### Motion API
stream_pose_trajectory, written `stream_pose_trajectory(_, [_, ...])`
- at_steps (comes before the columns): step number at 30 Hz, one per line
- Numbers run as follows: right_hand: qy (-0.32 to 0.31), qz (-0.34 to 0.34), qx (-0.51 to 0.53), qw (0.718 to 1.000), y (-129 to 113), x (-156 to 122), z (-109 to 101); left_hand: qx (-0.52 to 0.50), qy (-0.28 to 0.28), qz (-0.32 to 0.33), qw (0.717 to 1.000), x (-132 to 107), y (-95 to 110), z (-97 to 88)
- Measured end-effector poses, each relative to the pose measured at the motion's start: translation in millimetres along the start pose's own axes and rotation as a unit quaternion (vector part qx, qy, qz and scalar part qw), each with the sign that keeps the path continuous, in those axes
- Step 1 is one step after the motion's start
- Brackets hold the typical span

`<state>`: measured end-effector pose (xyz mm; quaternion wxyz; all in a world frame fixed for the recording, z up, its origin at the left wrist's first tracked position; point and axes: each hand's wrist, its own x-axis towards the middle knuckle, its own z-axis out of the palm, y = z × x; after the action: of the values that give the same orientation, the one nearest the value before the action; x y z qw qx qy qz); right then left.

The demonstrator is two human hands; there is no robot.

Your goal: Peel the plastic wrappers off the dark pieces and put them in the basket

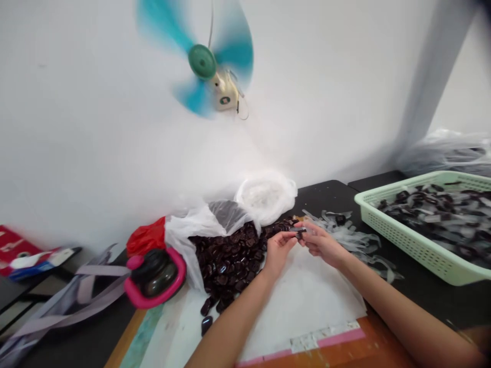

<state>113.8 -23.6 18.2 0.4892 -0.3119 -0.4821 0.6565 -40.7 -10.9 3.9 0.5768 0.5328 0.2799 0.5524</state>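
Observation:
My left hand point(278, 250) and my right hand point(320, 243) meet over a white sheet point(307, 301) on the table. Both pinch a small dark piece point(298, 231) with a clear strip between their fingertips. Just left of my left hand lies a heap of glossy dark pieces point(230, 258) spilling from a clear plastic bag point(215, 217). Behind my right hand lies a scatter of clear plastic strips point(356, 237).
A pale green basket point(406, 240) at the right holds several wrapped dark pieces. A pink-framed tool point(155, 276) and a red bag point(148, 236) lie at the left. A white bag point(266, 194) sits by the wall. A blue fan point(207, 61) spins above.

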Motion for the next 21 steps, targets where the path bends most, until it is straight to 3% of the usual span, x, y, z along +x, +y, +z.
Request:
stream_pose_trajectory(6, [-0.009,-0.01,-0.046,0.999,-5,-1,0,0.028,-0.001,-0.004,1.0,-4,10,4.0])
stream_pose_trajectory(12, [-0.014,-0.127,-0.221,0.967,-9,-2,8,0.157,0.045,0.052,0.985,-2,5,-3.1])
stream_pose_trajectory(18, [0.004,-0.101,-0.23,0.968,0,3,2,0.225,0.033,0.088,0.97,-2,-2,-5.6])
stream_pose_trajectory(21, [0.008,-0.066,-0.245,0.967,7,7,-3,0.199,0.097,0.085,0.972,1,-4,-8.6])
